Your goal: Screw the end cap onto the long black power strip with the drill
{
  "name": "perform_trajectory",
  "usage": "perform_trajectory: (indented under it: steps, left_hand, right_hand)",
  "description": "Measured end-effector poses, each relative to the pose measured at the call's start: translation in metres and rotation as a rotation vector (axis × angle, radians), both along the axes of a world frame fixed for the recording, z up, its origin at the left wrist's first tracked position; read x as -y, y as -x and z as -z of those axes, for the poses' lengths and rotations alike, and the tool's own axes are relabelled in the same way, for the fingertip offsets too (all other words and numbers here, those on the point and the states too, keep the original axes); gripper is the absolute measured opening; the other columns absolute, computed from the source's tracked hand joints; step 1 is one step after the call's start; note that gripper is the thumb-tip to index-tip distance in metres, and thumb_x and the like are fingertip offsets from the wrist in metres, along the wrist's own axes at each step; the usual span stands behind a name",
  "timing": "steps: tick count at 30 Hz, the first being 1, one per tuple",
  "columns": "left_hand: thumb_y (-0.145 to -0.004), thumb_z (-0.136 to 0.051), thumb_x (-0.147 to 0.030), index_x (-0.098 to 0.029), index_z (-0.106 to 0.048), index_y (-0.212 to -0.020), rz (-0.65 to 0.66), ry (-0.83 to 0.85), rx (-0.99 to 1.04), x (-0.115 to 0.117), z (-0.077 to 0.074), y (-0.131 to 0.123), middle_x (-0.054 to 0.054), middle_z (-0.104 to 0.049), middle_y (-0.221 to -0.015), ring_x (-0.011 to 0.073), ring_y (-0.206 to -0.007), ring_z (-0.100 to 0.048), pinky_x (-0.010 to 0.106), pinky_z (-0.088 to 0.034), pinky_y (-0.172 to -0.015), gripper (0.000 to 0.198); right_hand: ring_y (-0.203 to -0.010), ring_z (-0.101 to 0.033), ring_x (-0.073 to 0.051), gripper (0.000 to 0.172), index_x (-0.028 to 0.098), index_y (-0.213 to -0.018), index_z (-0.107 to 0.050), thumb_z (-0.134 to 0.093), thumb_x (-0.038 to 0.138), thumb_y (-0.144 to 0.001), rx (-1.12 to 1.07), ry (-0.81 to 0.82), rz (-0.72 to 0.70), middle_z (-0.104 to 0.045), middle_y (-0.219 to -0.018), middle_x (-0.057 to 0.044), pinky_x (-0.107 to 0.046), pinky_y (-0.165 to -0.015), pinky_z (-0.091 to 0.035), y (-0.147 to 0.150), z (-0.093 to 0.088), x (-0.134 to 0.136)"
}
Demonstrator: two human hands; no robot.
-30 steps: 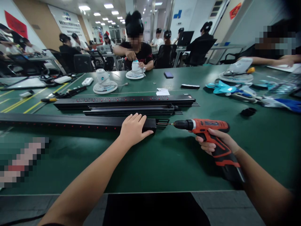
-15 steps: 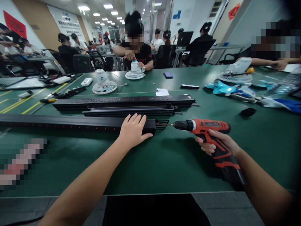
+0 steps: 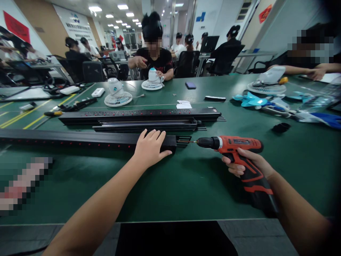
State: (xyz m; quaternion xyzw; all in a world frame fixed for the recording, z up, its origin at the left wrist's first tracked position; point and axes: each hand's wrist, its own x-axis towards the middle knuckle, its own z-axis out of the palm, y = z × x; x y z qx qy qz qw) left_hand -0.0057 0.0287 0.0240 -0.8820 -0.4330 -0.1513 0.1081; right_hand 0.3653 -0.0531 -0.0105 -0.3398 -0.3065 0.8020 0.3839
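Observation:
A long black metal bar [image 3: 87, 138] with a row of red dots lies across the table in front of me. My left hand [image 3: 149, 149] rests flat on it near its right end, fingers spread and thumb along the near side. Thin prongs [image 3: 183, 138] stick out of that end. My right hand [image 3: 247, 163] is wrapped around the handle of an orange and black cordless drill [image 3: 239, 142]. The drill points left, and its thin bit [image 3: 193, 141] reaches in among the prongs; whether it touches a screw is too small to tell.
Beyond lie a second black bar [image 3: 144, 115] and a narrow black channel [image 3: 149, 125]. White fan bases [image 3: 117, 96], blue fan blades [image 3: 250, 99] and a black ring-like part [image 3: 281, 127] are on the green table [image 3: 165, 199]. A co-worker [image 3: 154, 53] sits opposite, handling a fan.
The drill has shifted very slightly down and right, its bit still at the bar's end. My left hand stays in place. The co-worker's raised hand has moved left, away from the fan.

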Motion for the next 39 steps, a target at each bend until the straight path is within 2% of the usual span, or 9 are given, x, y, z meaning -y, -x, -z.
perform_trajectory:
  steps: [6, 15, 21, 27, 31, 35, 39]
  left_hand:
    - [-0.088, -0.058, -0.062, -0.02, -0.048, -0.14, 0.001, -0.01, 0.018, 0.0005, -0.0011, 0.0005, 0.014, -0.059, -0.137, 0.0313, -0.132, -0.049, 0.055, -0.02, -0.117, 0.068]
    - [-0.087, -0.056, -0.066, -0.021, -0.045, -0.143, -0.009, 0.004, -0.005, 0.0006, -0.0022, 0.0012, 0.014, -0.055, -0.141, 0.0316, -0.135, -0.046, 0.054, -0.02, -0.117, 0.073]
    - [-0.087, -0.051, -0.069, -0.018, -0.043, -0.146, -0.017, 0.027, -0.035, 0.0015, -0.0015, 0.0024, 0.015, -0.052, -0.144, 0.0315, -0.138, -0.042, 0.053, -0.017, -0.118, 0.078]
    - [-0.086, -0.049, -0.072, -0.015, -0.044, -0.144, -0.011, 0.0, -0.016, 0.0016, 0.0018, 0.0014, 0.015, -0.056, -0.14, 0.0331, -0.136, -0.043, 0.053, -0.014, -0.119, 0.081]
    - [-0.086, -0.05, -0.072, -0.013, -0.047, -0.141, -0.002, -0.022, 0.003, 0.0001, 0.0045, 0.001, 0.016, -0.059, -0.135, 0.0335, -0.132, -0.047, 0.053, -0.017, -0.118, 0.081]
    - [-0.086, -0.051, -0.071, -0.012, -0.047, -0.141, 0.006, -0.04, 0.025, -0.0007, 0.0061, 0.0012, 0.016, -0.061, -0.132, 0.0321, -0.127, -0.051, 0.049, -0.027, -0.114, 0.08]
    - [-0.087, -0.051, -0.069, -0.011, -0.041, -0.145, 0.012, -0.049, 0.042, -0.0012, 0.0059, 0.0015, 0.016, -0.063, -0.125, 0.0309, -0.118, -0.056, 0.048, -0.031, -0.111, 0.083]
  right_hand:
    - [-0.048, -0.036, -0.012, 0.034, 0.013, -0.088, -0.068, -0.06, 0.046, -0.087, -0.021, 0.0, -0.016, -0.047, -0.055, 0.0, -0.025, -0.047, -0.045, 0.0011, -0.0016, -0.0009]
    - [-0.046, -0.037, -0.013, 0.036, 0.012, -0.087, -0.07, -0.059, 0.046, -0.086, -0.007, 0.003, -0.012, -0.044, -0.053, 0.001, -0.025, -0.047, -0.047, 0.0023, -0.0023, -0.0009]
    - [-0.048, -0.038, -0.012, 0.039, 0.01, -0.089, -0.07, -0.06, 0.047, -0.087, -0.017, 0.001, -0.043, -0.043, -0.053, 0.001, -0.022, -0.049, -0.047, 0.0011, -0.0016, -0.0023]
    - [-0.048, -0.037, -0.012, 0.04, 0.01, -0.09, -0.071, -0.057, 0.047, -0.089, -0.03, -0.003, -0.038, -0.046, -0.053, 0.0, -0.023, -0.049, -0.046, -0.0009, 0.003, -0.0027]
    - [-0.049, -0.038, -0.012, 0.041, 0.009, -0.09, -0.071, -0.057, 0.048, -0.088, -0.026, 0.004, -0.044, -0.045, -0.053, 0.0, -0.023, -0.049, -0.044, -0.0022, 0.0035, -0.0025]
    - [-0.048, -0.039, -0.012, 0.039, 0.012, -0.09, -0.068, -0.057, 0.05, -0.088, 0.007, 0.002, -0.04, -0.043, -0.053, 0.001, -0.024, -0.048, -0.043, -0.0039, 0.0046, -0.0028]
    - [-0.048, -0.038, -0.013, 0.038, 0.014, -0.089, -0.065, -0.056, 0.051, -0.088, 0.029, 0.002, -0.044, -0.041, -0.053, 0.002, -0.025, -0.047, -0.043, -0.0056, 0.0064, -0.0031]
